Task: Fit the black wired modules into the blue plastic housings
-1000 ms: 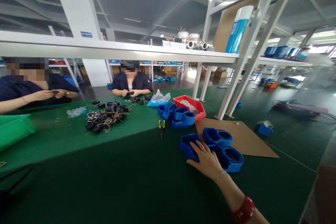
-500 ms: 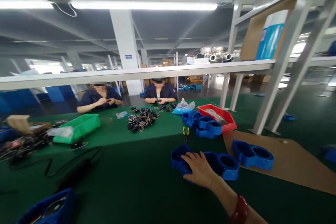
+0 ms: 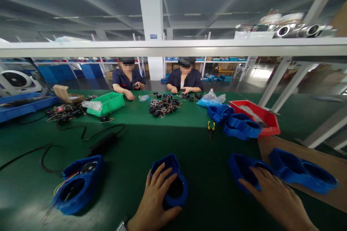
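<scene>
My left hand [image 3: 155,202] is wrapped over a blue plastic housing [image 3: 171,177] on the green table, fingers curled around its rim. My right hand [image 3: 276,198] lies flat on a second blue housing [image 3: 242,168] at the right, fingers spread over its near edge. A third blue housing [image 3: 300,169] sits just right of that one, on a sheet of brown cardboard [image 3: 322,195]. At the left lies another blue housing [image 3: 77,184] with a fan and coloured wires inside it.
More blue housings [image 3: 238,124] are stacked by a red tray [image 3: 267,115]. Yellow-handled pliers [image 3: 210,127], a pile of black wired fans [image 3: 162,105], a green bin [image 3: 108,103] and black cables [image 3: 89,135] lie further back. Two people sit across the table handling small parts.
The view has swung left. My left hand has come into view and closed over a blue housing. My right hand now rests on a housing further to the right.
</scene>
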A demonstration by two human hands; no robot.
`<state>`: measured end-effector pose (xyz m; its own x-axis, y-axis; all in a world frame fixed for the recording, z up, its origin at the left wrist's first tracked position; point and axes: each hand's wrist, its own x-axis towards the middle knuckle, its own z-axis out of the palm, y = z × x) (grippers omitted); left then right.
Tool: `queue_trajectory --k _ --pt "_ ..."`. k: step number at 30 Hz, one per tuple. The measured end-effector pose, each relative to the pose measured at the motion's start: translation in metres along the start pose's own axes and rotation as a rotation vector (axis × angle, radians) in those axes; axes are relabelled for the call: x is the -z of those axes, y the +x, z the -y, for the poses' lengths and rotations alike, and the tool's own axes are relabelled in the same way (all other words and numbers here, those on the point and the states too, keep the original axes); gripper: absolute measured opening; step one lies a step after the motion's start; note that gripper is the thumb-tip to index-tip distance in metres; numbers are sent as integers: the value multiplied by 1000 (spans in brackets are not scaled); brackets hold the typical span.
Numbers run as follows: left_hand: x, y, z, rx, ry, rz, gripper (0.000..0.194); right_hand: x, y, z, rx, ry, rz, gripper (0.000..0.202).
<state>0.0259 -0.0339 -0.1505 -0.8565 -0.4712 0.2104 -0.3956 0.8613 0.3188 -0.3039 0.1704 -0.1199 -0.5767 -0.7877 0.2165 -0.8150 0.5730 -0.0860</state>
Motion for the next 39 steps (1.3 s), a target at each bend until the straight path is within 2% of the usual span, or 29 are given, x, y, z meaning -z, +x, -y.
queue_trajectory --k 2,6,8,12,13,15,18,21,22,24,25,26,27,29,31,34,39 --pt "3 -1 1 -19 -17 4 66 -4 -11 6 42 -10 87 62" --pt "12 -2 6 -31 -25 -30 35 7 -21 54 235 117 399 75" --pt "16 -4 9 -22 -40 -54 24 14 -16 71 332 144 487 80" --pt "20 -8 13 -17 -75 -58 15 15 -1 89 448 95 448 36" --pt "20 -9 13 -16 -75 -62 14 14 0 95 471 93 429 32" --pt "20 -9 14 -18 -65 -78 13 10 -4 113 449 90 382 37" --pt "19 -9 15 -45 -26 -96 12 6 -19 149 366 137 349 63" --pt "17 -11 17 -95 48 -116 16 6 -16 169 502 316 384 77" --pt "16 -12 17 -114 75 -132 21 6 -6 166 548 357 360 75" --pt "14 -13 14 -169 120 -165 40 6 28 143 502 330 217 65" --pt "13 -13 10 -202 134 -175 50 6 50 124 398 267 96 61" --pt "11 -12 6 -232 141 -179 57 6 74 102 221 165 -16 60" --pt "9 -10 0 -259 143 -174 62 6 98 77 93 119 -74 61" --pt "5 -4 -13 -284 148 -152 65 7 141 29 -101 59 -133 68" --pt "0 3 -24 -269 160 -120 65 7 172 -8 -236 17 -115 78" --pt "-6 12 -32 -211 141 -103 53 6 193 -38 -291 -16 -40 74" --pt "-6 13 -22 -123 58 -160 21 12 189 -43 -200 -39 -8 41"
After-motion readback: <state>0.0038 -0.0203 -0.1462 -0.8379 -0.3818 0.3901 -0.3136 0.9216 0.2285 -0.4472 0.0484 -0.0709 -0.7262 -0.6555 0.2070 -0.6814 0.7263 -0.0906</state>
